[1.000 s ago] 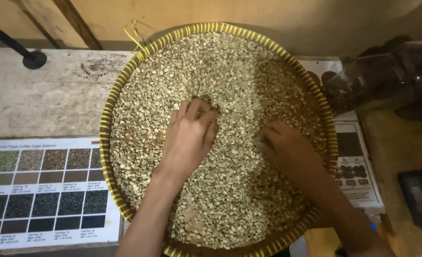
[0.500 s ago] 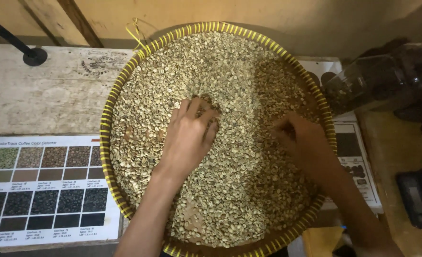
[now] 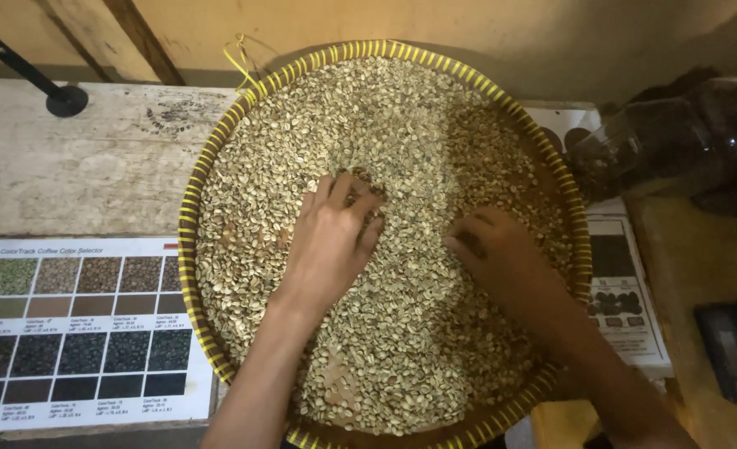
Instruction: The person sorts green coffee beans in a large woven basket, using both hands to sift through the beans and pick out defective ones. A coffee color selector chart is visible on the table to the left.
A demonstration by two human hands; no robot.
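Note:
A wide round woven tray with a yellow-striped rim is filled with pale green unroasted coffee beans. My left hand lies flat on the beans near the tray's middle, fingers spread and pressed into them. To its right, my right hand rests palm-down on the beans, its fingers curled in among them. Whether either hand pinches a bean is hidden. Bare woven bottom shows at the tray's near edge.
The tray sits on a worn wooden table. A printed colour chart of bean swatches lies at the left, another sheet at the right. A black stand base is at far left. Dark jars stand at right.
My right hand has shifted left across the beans, toward the middle of the tray. The left hand has stayed nearly in place, its fingers moving slightly.

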